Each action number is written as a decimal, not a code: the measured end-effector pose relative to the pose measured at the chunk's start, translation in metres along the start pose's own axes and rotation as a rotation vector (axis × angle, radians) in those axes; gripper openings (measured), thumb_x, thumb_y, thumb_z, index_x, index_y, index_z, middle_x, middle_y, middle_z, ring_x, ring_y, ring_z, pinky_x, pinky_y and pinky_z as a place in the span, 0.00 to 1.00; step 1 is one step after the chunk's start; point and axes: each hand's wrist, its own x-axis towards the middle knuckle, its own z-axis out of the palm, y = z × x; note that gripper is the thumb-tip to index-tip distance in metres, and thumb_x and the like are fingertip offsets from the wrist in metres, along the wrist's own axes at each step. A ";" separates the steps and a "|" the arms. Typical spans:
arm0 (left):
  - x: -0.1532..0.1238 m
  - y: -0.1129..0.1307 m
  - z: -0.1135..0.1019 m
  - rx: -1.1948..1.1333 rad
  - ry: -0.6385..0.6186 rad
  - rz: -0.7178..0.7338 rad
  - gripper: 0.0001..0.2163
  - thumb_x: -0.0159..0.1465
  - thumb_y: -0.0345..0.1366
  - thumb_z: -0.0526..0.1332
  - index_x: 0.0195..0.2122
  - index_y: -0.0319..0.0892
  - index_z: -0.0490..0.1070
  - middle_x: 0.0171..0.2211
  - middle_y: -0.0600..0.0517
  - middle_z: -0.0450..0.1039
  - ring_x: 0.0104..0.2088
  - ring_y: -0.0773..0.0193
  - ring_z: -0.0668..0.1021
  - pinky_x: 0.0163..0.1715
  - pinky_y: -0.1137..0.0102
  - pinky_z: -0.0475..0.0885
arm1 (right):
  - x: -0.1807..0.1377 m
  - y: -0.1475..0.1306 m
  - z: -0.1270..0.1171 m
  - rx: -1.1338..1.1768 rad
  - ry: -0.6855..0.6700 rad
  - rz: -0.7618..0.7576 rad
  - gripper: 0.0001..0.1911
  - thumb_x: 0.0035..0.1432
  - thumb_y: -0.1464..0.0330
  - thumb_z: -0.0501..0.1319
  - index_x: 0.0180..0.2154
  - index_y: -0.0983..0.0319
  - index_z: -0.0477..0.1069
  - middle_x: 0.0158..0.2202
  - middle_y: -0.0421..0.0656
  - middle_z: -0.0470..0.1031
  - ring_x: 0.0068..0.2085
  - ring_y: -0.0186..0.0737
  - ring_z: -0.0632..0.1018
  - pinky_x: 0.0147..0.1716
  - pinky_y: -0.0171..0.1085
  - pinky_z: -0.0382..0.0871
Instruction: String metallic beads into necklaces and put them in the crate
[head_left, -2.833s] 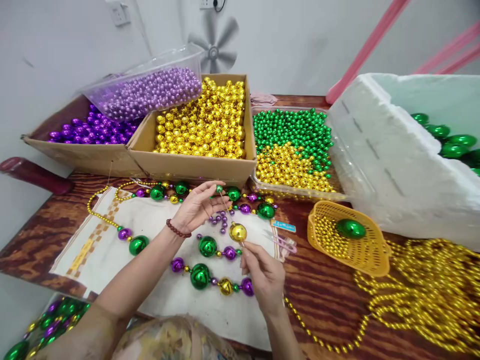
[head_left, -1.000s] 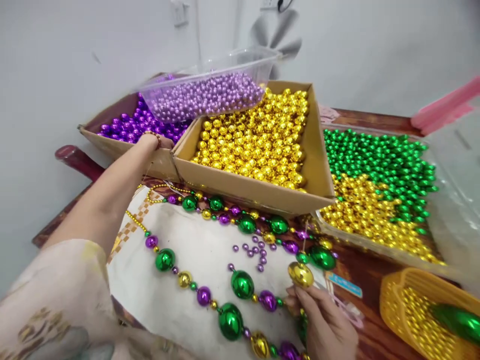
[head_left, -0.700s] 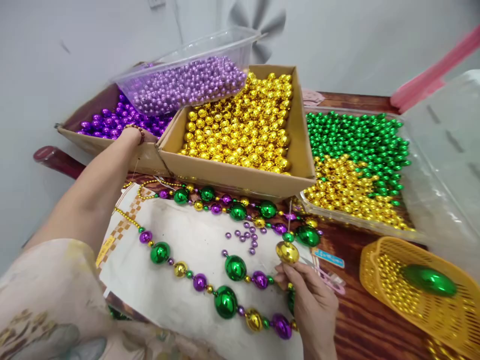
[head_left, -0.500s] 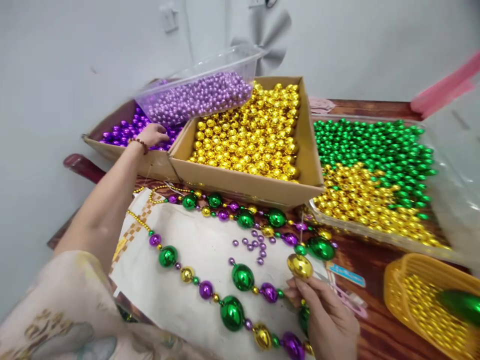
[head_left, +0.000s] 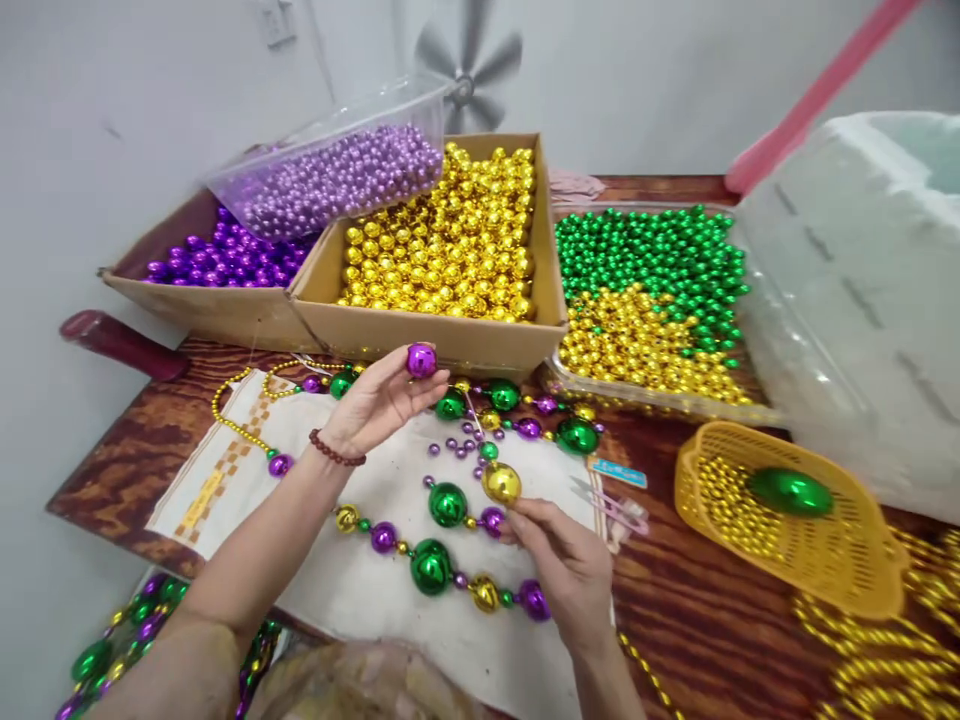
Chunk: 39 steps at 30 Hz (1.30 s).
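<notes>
My left hand [head_left: 390, 400] holds a shiny purple bead [head_left: 421, 361] at its fingertips, above the white cloth. In my right hand [head_left: 559, 555] a large gold bead [head_left: 501, 483] is pinched between thumb and fingers. A small green bead [head_left: 488, 451] sits just above the gold one, on a thin upright strand. Below, a strung row with a big green bead [head_left: 430, 566] and other purple and gold beads curves over the cloth [head_left: 300, 560]. Several small loose lilac beads [head_left: 454, 446] lie near the gold bead.
Behind stand a cardboard box of gold beads [head_left: 442, 335], a box of purple beads [head_left: 202, 300] with a clear tub [head_left: 337, 180] resting on it, and a tray of green and gold beads [head_left: 660, 400]. A yellow basket [head_left: 847, 590] and scissors [head_left: 619, 512] lie right.
My left hand has come out of the purple box toward the right hand, now with a purple bead. The view has shifted; my right hand still grips the gold bead.
</notes>
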 end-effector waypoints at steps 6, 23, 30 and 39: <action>0.000 -0.026 0.016 -0.124 0.025 -0.089 0.10 0.69 0.35 0.58 0.39 0.35 0.77 0.37 0.46 0.80 0.40 0.60 0.83 0.54 0.61 0.75 | -0.007 -0.006 -0.003 0.005 -0.026 -0.029 0.05 0.60 0.68 0.62 0.34 0.62 0.77 0.25 0.41 0.77 0.24 0.34 0.78 0.24 0.30 0.74; -0.001 -0.032 0.011 -0.090 0.019 -0.045 0.06 0.65 0.33 0.62 0.38 0.37 0.77 0.37 0.48 0.80 0.38 0.61 0.83 0.52 0.59 0.76 | -0.010 -0.003 0.002 -0.012 -0.024 0.008 0.07 0.61 0.67 0.61 0.34 0.62 0.77 0.25 0.41 0.78 0.24 0.35 0.78 0.25 0.31 0.75; -0.003 -0.034 0.005 -0.081 0.015 -0.029 0.06 0.64 0.33 0.63 0.39 0.38 0.77 0.37 0.48 0.80 0.40 0.59 0.83 0.54 0.57 0.75 | -0.011 -0.002 0.004 -0.019 -0.011 0.045 0.07 0.61 0.66 0.61 0.34 0.61 0.77 0.24 0.41 0.77 0.24 0.36 0.78 0.26 0.32 0.74; -0.015 -0.037 0.010 0.007 -0.078 0.023 0.12 0.60 0.32 0.67 0.46 0.42 0.77 0.39 0.49 0.79 0.44 0.56 0.82 0.56 0.53 0.72 | -0.009 0.011 0.010 0.031 0.013 0.089 0.08 0.61 0.64 0.61 0.35 0.61 0.76 0.26 0.42 0.79 0.27 0.38 0.80 0.29 0.34 0.75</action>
